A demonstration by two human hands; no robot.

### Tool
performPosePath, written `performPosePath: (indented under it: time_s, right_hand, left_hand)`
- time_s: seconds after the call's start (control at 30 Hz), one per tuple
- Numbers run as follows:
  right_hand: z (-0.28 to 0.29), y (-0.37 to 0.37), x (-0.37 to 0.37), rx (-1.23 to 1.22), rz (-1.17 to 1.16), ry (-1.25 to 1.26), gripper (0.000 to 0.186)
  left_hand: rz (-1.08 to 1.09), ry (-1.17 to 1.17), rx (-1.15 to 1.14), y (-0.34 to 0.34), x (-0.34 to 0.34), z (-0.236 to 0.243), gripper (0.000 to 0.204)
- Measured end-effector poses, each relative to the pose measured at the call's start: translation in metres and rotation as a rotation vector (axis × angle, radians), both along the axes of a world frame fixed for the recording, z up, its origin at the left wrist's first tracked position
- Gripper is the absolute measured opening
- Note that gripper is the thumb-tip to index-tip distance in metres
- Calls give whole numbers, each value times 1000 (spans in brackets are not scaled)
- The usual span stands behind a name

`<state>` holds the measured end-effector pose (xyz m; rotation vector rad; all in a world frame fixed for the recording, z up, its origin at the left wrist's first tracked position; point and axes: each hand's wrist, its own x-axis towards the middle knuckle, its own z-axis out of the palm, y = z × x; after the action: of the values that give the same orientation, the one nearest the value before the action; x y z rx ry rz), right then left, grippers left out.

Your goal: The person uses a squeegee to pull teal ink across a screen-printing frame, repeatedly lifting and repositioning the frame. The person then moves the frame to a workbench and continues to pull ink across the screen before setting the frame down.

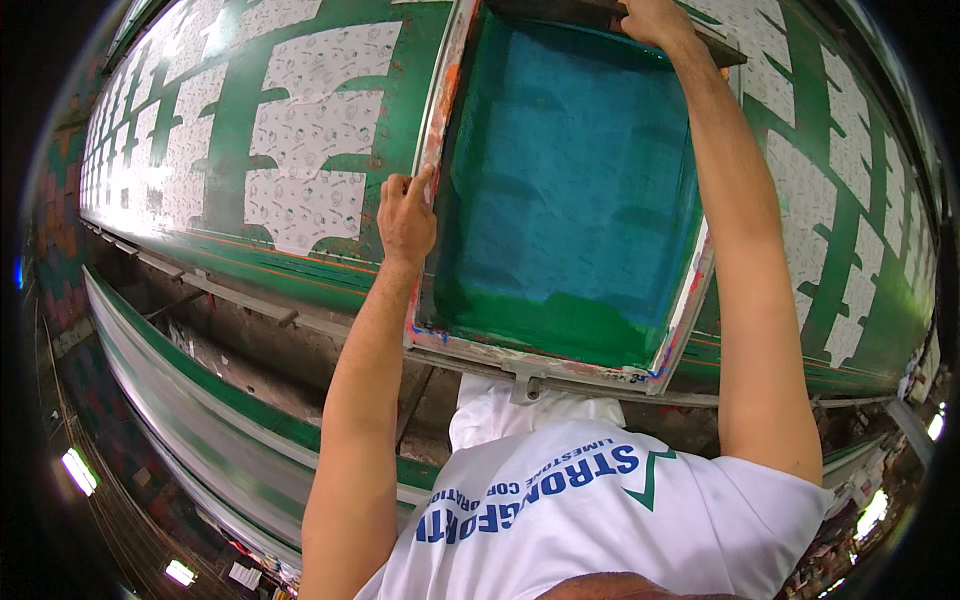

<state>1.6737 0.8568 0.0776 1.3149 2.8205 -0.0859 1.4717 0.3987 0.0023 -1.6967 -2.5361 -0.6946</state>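
A screen-printing frame [440, 130] lies in front of me on the long green table, its mesh [580, 170] blue-teal. A band of green ink [560, 325] covers the mesh's near end. My left hand [408, 218] is closed at the frame's left rail, its fingers curled against the edge. At the far end, my right hand [655, 22] is closed on a dark, bar-shaped squeegee [715, 45] that lies across the frame. The top of the picture cuts off part of that hand and the squeegee.
White printed fabric pieces [315, 130] lie in rows on the green table [225, 160], left of the frame, and more fabric pieces [800, 190] lie to its right. A metal rail [330, 322] runs along the near edge. Another long table [200, 400] stands at the lower left.
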Motion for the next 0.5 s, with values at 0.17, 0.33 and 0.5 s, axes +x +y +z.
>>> performPosePath:
  time_s: [0.17, 0.33, 0.5]
  right_hand:
    - [-5, -15, 2, -48, -54, -18, 27]
    - [4, -89, 24, -161, -86, -65, 26]
    - [4, -224, 64, -205, -46, -24, 33]
  left_hand:
    - [-6, -12, 16, 1, -2, -1, 50]
    - [-2, -15, -19, 1, -1, 0, 45]
    - [-23, -13, -13, 0, -3, 2, 51]
